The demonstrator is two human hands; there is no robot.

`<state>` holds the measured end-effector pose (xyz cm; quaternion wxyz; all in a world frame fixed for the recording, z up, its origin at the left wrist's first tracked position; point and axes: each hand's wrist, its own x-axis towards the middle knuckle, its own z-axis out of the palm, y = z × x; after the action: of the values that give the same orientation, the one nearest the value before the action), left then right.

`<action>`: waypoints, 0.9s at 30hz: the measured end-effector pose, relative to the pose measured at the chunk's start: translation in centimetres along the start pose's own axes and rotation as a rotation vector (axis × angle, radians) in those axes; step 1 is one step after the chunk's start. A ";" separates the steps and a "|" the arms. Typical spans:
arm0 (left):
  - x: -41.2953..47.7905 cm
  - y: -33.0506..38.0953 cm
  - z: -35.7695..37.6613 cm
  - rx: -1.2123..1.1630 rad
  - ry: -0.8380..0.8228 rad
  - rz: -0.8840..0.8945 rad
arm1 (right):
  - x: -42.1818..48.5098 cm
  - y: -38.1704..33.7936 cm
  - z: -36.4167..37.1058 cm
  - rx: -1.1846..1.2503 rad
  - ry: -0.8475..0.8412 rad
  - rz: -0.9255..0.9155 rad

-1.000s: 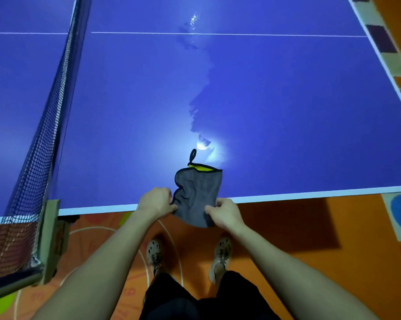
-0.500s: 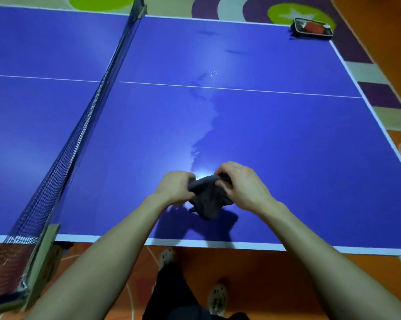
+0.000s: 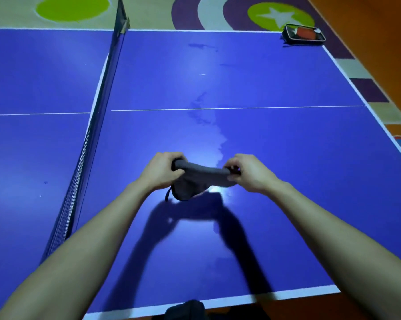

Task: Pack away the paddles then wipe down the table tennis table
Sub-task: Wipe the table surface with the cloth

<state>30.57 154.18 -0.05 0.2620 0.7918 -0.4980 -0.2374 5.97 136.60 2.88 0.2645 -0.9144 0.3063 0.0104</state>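
Blue table tennis table (image 3: 264, 77) w/ white edge lines is seen from above, filling most of the view. A grey microfibre cloth (image 3: 194, 181) is held just above the surface, stretched btwn the two hands. Its left end is gripped by the left hand (image 3: 162, 169), fingers curled round the bunched fabric. Its right end is pinched by the right hand (image 3: 248, 172) btwn thumb and curled fingers. The cloth's middle sags below the grip, w/ a dark loop hanging at its lower left; whether the sag touches the surface can't be told. A shadow of arms and cloth is cast on the surface, nearer the person than the grip.

Well left of the grip, a black mesh net (image 3: 98, 116) is stretched across the table. Far ahead and right of the grip, at the table's far corner, a black zip case (image 3: 287, 39) lies open w/ a red paddle (image 3: 304, 33) inside. Ahead of the grip, pale damp-looking streaks (image 3: 204, 116) are spread up past the white centre line.

Progress, as judged: packing looks mostly done, at least one paddle being stowed, though the case isn't zipped. Wiping seems begun, not finished. The cloth is probably being opened or refolded for a pass. Much of this half, plus the half beyond the net, is likely left.
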 end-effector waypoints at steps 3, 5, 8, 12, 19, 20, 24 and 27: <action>1.8 -1.2 -0.2 -0.060 0.047 -0.042 | 2.4 0.1 -0.1 0.074 0.158 0.106; 3.2 -2.0 -0.1 -0.058 0.033 -0.064 | 4.1 0.4 0.0 -0.051 0.010 0.111; 6.1 -3.1 -0.3 -0.055 -0.003 -0.106 | 7.6 0.8 -0.4 -0.079 -0.035 0.123; 11.0 -3.0 -1.7 -0.090 0.132 -0.153 | 13.5 0.2 -2.8 -0.092 0.129 0.074; 13.8 -5.1 0.2 -0.002 0.083 -0.087 | 14.7 3.7 0.8 -0.197 0.262 -0.115; 13.6 -6.4 1.3 0.065 -0.022 -0.098 | 14.6 4.5 2.0 -0.218 0.127 -0.095; 12.6 -10.8 4.8 0.250 -0.240 -0.210 | 15.7 6.2 6.7 -0.303 -0.185 0.030; 12.3 -13.0 6.0 0.331 -0.099 -0.242 | 19.2 5.6 10.1 -0.238 -0.001 -0.105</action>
<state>40.15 146.58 -14.45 0.0730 0.8655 -0.4439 -0.2205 19.85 127.17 -11.91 0.1548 -0.9540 0.2544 0.0333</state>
